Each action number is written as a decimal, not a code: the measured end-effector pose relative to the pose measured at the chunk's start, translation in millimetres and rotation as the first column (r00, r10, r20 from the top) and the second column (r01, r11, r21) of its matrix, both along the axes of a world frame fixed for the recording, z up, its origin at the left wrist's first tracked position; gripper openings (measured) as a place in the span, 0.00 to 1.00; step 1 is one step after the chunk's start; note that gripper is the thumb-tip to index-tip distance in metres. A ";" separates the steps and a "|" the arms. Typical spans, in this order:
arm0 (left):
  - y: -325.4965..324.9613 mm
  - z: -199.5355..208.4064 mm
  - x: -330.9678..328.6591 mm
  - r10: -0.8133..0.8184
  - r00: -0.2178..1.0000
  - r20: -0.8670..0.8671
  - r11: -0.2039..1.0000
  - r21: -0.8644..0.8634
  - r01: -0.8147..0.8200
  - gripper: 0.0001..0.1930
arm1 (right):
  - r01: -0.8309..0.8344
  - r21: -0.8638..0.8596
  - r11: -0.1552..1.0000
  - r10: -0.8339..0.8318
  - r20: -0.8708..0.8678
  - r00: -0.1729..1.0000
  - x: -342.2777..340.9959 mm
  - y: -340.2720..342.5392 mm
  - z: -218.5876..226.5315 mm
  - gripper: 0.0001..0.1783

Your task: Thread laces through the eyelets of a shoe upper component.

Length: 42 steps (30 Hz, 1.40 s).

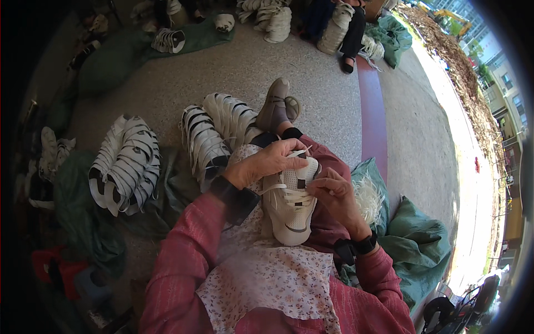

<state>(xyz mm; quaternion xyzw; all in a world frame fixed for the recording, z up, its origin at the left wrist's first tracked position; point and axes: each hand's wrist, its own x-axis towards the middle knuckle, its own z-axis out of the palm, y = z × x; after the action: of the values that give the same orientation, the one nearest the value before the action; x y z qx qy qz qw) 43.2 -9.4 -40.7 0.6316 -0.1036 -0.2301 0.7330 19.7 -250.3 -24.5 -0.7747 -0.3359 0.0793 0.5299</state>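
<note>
A white shoe upper (292,220) with a mesh tongue and dark patches lies across my lap, its toe toward me. A white shoelace (297,196) runs across its lower eyelets, and a loose length hangs over the left side. My left hand (268,162) is closed at the top of the tongue, and a white lace end sticks up by its fingertips. My right hand (335,195) pinches with thumb and forefinger at the right eyelet edge. What it holds there is too small to make out.
Nested stacks of white shoe uppers (130,167) stand on the floor to my left, with another stack (206,136) ahead. On the right, a bundle of white laces (367,200) lies on a green sack (417,245). Other people sit at the back beside more stacked uppers (336,30).
</note>
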 end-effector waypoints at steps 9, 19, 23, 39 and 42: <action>4.2 -4.4 2.0 -0.042 0.996 0.075 0.993 0.113 0.033 0.20 | 0.011 -0.091 0.996 -0.008 0.033 0.999 0.2 10.6 11.8 0.08; 2.0 -1.5 -2.5 -0.003 0.988 0.155 0.997 0.071 -0.008 0.19 | 0.133 -0.195 0.972 -0.101 0.165 0.981 -12.8 28.0 22.9 0.08; 3.4 -5.3 -4.7 0.010 0.993 0.117 0.999 0.035 -0.015 0.18 | 0.160 -0.474 0.866 0.167 0.576 0.801 -8.6 34.4 55.0 0.08; -0.2 -14.8 6.9 -0.018 0.997 0.073 0.996 -0.080 0.023 0.22 | -0.057 0.449 0.892 0.254 -0.391 0.885 35.7 52.3 189.9 0.10; 8.5 -25.4 -0.1 0.033 0.995 0.096 0.993 -0.112 -0.022 0.20 | -0.308 0.741 0.597 0.625 -0.188 0.758 20.7 48.6 256.3 0.06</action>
<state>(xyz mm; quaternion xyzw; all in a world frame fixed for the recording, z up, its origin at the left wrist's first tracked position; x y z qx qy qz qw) 43.1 -0.9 -66.2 0.6020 -0.1431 -0.1827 0.7640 40.4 -201.6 231.8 -0.3724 -0.4113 0.2611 0.7899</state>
